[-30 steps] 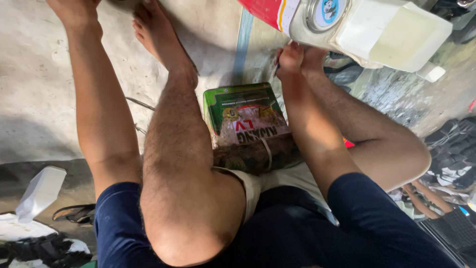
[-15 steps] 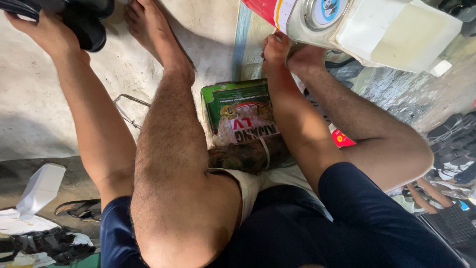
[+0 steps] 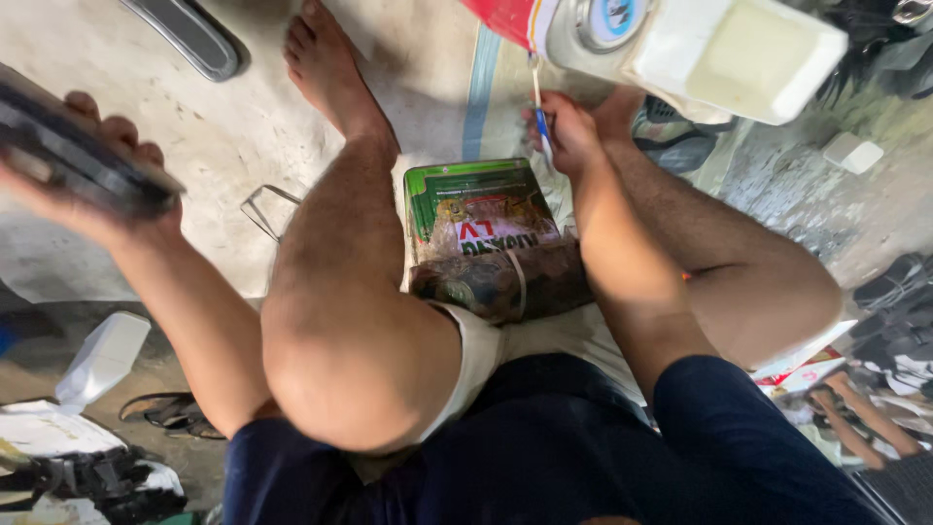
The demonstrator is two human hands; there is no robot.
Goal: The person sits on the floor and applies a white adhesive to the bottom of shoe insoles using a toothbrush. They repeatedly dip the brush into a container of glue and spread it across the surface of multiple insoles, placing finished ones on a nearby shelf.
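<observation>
I sit on the floor with my bare legs drawn up. My left hand point(image 3: 102, 180) is raised at the left and grips a dark flat object point(image 3: 78, 160), blurred by motion. My right hand point(image 3: 569, 131) reaches forward past my knee and pinches a thin blue-and-white stick-like tool point(image 3: 538, 112) just under a large white plastic canister point(image 3: 680, 44) with a red part and a round cap. Between my legs lies a green printed packet point(image 3: 476, 219) on top of a brown bundle point(image 3: 501, 282).
A bent wire frame point(image 3: 262, 209) lies on the concrete floor by my left leg. A dark curved object point(image 3: 190, 39) sits at the top left. A white bottle point(image 3: 102, 355), sandals and cloth lie at the lower left; clutter fills the right side.
My left hand has drawn the dark object back toward me and lower, from the far top left. My right hand stays near the canister, now with the thin tool visible in its fingers.
</observation>
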